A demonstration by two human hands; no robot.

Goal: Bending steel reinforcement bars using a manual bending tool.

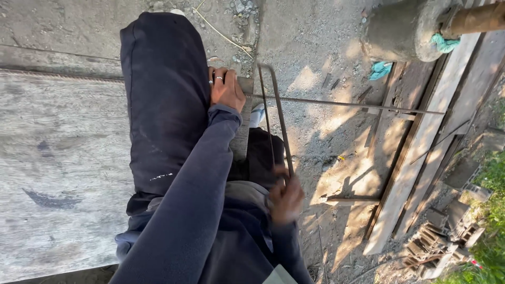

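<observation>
A long thin steel rod [342, 104] runs across the view, from a weathered wooden board [58, 158] out over the dirt ground. My left hand [226, 89], with rings on two fingers, presses down on the rod at the board's edge, beside my dark-trousered leg [163, 100], which rests on the board. My right hand [286, 197], blurred, grips the near end of a thin metal hacksaw frame [276, 121]. The frame's far end meets the rod just to the right of my left hand.
A concrete cylinder [400, 26] with a rusty pipe [473, 18] and teal cloth [444, 43] stands at the top right. Long planks [421, 158] lie on the dirt to the right. Concrete blocks [447, 236] and grass [489, 210] fill the lower right corner.
</observation>
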